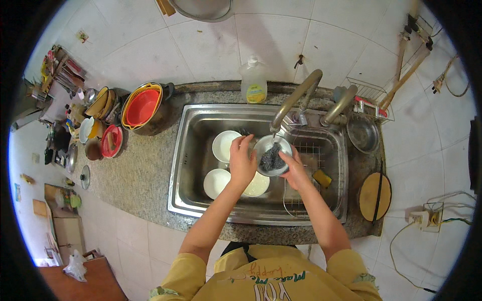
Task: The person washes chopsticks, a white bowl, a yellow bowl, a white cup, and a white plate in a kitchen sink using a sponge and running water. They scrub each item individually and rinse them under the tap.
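Beneath both hands: steel sink [193, 165]. Ahead of them, w/ tip just above the gap btwn: curved faucet [292, 98]. L hand [242, 164] part-spread, w/ fingers loosely bent; can't tell if touching the rim. R hand [296, 173] gripping the right edge, w/ thumb at the scrubber. Btwn hands, over sink: white bowl [261, 147], w/ dark scrubber [271, 158] inside. Prob. best: steady rim w/ L, press scrubber flat w/ R, circle the wall, rinse under spout.
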The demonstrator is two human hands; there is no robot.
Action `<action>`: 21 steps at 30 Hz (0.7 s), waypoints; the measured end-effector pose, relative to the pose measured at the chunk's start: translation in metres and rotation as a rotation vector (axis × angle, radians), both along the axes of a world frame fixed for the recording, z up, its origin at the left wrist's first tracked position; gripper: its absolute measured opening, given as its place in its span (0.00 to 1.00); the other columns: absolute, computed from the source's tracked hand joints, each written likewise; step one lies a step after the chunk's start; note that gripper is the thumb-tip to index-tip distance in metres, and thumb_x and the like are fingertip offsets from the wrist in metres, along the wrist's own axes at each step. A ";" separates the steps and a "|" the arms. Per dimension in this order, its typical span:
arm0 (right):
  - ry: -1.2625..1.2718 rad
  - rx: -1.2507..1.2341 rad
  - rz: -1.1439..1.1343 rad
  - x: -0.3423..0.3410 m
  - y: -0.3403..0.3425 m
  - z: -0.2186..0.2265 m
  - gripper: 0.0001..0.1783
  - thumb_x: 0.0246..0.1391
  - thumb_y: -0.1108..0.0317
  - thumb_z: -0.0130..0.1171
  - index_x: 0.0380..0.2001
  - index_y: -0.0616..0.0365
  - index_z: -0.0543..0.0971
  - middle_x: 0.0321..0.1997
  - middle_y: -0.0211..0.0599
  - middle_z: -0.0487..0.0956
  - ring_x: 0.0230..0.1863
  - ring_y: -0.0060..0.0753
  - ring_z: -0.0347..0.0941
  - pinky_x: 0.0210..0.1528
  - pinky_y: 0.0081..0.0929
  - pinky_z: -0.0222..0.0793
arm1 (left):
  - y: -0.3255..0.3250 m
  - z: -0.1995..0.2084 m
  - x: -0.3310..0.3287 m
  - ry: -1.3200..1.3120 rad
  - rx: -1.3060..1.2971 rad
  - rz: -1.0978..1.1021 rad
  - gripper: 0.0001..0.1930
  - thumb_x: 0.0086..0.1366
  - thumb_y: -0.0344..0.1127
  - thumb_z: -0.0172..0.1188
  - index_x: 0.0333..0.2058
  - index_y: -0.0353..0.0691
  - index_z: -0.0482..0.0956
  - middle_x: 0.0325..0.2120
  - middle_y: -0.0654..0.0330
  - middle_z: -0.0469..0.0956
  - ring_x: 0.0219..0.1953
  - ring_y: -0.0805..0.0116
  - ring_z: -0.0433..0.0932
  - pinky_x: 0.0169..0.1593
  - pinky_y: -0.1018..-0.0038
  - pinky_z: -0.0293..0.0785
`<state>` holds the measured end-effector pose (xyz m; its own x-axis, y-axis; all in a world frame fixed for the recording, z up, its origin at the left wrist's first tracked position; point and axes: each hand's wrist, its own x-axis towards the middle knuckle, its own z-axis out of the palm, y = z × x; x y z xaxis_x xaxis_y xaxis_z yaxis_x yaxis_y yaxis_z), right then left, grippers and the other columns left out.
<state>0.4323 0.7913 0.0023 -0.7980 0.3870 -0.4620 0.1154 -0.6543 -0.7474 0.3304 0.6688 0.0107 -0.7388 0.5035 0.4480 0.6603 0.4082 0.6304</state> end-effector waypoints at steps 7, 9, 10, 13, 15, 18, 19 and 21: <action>-0.047 0.466 -0.012 -0.012 -0.019 -0.001 0.31 0.49 0.47 0.47 0.55 0.40 0.54 0.51 0.28 0.61 0.50 0.27 0.57 0.30 0.29 0.67 | 0.019 0.006 0.012 -0.249 -0.324 -0.151 0.19 0.44 0.33 0.61 0.39 0.40 0.72 0.33 0.49 0.70 0.33 0.52 0.71 0.37 0.67 0.69; -0.085 0.287 -0.094 -0.013 -0.028 0.003 0.30 0.50 0.45 0.45 0.54 0.41 0.55 0.51 0.30 0.61 0.51 0.28 0.57 0.28 0.31 0.68 | 0.025 -0.020 0.004 -0.433 -0.138 -0.201 0.19 0.46 0.33 0.60 0.39 0.40 0.72 0.29 0.49 0.71 0.30 0.58 0.72 0.35 0.70 0.70; -0.114 0.294 -0.085 -0.012 -0.027 0.006 0.29 0.50 0.46 0.46 0.53 0.41 0.56 0.50 0.32 0.62 0.50 0.29 0.58 0.28 0.29 0.68 | 0.028 -0.018 0.002 -0.657 -0.041 -0.285 0.18 0.46 0.33 0.60 0.39 0.40 0.72 0.28 0.49 0.71 0.29 0.60 0.72 0.35 0.71 0.70; -0.194 0.361 -0.022 -0.013 -0.014 0.013 0.26 0.51 0.48 0.46 0.52 0.43 0.59 0.49 0.36 0.64 0.48 0.32 0.61 0.28 0.25 0.70 | 0.028 -0.006 0.006 -0.963 -0.059 -0.507 0.15 0.52 0.41 0.54 0.34 0.37 0.74 0.22 0.51 0.72 0.25 0.65 0.72 0.32 0.73 0.69; -0.247 0.474 0.063 -0.013 -0.002 0.011 0.25 0.51 0.48 0.46 0.51 0.44 0.60 0.48 0.37 0.66 0.49 0.32 0.62 0.27 0.26 0.70 | 0.025 0.003 -0.005 -0.739 -0.449 -0.663 0.18 0.54 0.46 0.51 0.32 0.36 0.75 0.21 0.51 0.73 0.24 0.62 0.73 0.31 0.72 0.69; -0.149 0.595 -0.002 -0.016 0.003 -0.015 0.26 0.51 0.47 0.45 0.51 0.44 0.60 0.47 0.36 0.67 0.47 0.33 0.63 0.28 0.28 0.71 | 0.029 0.020 -0.007 -0.283 -0.702 -0.374 0.20 0.54 0.49 0.48 0.29 0.34 0.75 0.22 0.49 0.74 0.25 0.54 0.74 0.30 0.68 0.70; -0.163 0.510 -0.007 -0.017 -0.002 -0.003 0.27 0.51 0.46 0.45 0.51 0.44 0.60 0.48 0.37 0.66 0.48 0.34 0.63 0.29 0.29 0.71 | 0.031 0.017 -0.010 -0.207 -0.702 -0.239 0.19 0.55 0.48 0.49 0.29 0.34 0.75 0.23 0.49 0.74 0.25 0.52 0.74 0.30 0.67 0.70; -0.188 0.356 -0.040 -0.020 -0.009 0.016 0.29 0.50 0.44 0.44 0.53 0.44 0.57 0.53 0.38 0.61 0.50 0.38 0.62 0.32 0.37 0.72 | 0.032 0.004 -0.012 -0.326 -0.370 -0.252 0.18 0.56 0.47 0.49 0.28 0.34 0.74 0.24 0.48 0.74 0.26 0.54 0.74 0.31 0.67 0.69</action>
<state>0.4120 0.7825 0.0182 -0.6935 0.5780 -0.4301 0.2514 -0.3654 -0.8963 0.3185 0.7010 0.0151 -0.6459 0.7630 -0.0239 0.5612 0.4958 0.6628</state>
